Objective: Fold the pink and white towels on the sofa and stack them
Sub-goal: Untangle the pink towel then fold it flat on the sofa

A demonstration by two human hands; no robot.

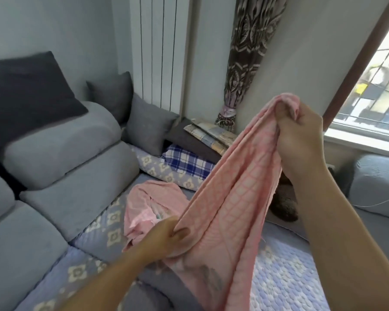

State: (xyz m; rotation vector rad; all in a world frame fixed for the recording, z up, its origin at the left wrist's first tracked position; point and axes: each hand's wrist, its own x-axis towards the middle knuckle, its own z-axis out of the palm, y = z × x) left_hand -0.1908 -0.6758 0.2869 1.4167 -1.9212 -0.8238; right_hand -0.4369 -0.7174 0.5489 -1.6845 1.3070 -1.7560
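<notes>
Two bare hands grip one pink checked cotton towel (229, 198) above the grey cushioned sofa (61, 167). The right hand (301, 135) is raised, fingers (285, 113) closed tight around the towel's bunched top edge. The left hand (164, 236), lower and nearer the sofa seat, pinches a side fold between thumb and fingers. A second crumpled pink towel (148, 203) lies on the sofa's patterned seat cover (112, 221), behind the left hand.
</notes>
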